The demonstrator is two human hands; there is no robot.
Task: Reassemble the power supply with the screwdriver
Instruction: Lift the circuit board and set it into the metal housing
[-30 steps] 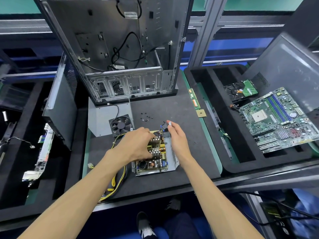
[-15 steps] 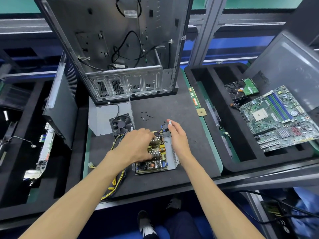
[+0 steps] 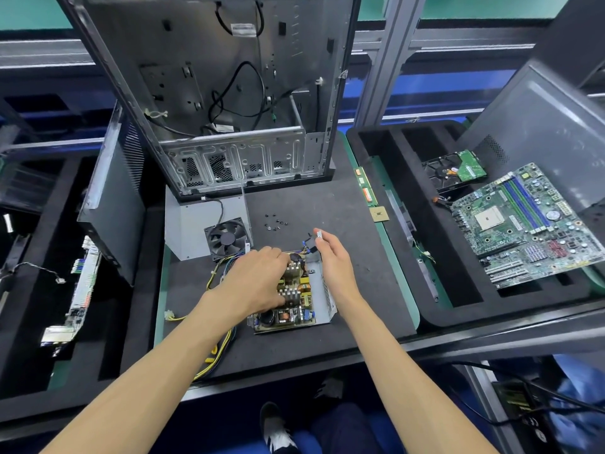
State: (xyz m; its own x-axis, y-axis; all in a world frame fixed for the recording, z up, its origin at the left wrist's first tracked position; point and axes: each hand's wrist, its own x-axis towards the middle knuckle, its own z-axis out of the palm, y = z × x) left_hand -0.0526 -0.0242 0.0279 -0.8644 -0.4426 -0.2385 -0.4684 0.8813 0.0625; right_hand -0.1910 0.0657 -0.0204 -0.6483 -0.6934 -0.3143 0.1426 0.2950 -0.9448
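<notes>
Hidden: the left hand covers the left half of the open power supply's green circuit board; what its fingertips touch cannot be made out. No screwdriver shows.
Hard to make out: the small grey-white piece at the right hand's fingertips is too small to identify; the black connector with blue wires just left of it is partly masked.
Task thing: the board sits in its grey metal tray, directly under the left hand and just left of the right palm.
Left hand: palm down, fingers curled onto the finned heatsinks; whether it grips cannot be told.
Right hand: edge-on above the tray's right wall, fingers extended forward, thumb and forefinger pinching the small piece.
Beyond the hands: about 8 small dark screws, a black square fan, and the open grey computer case.
</notes>
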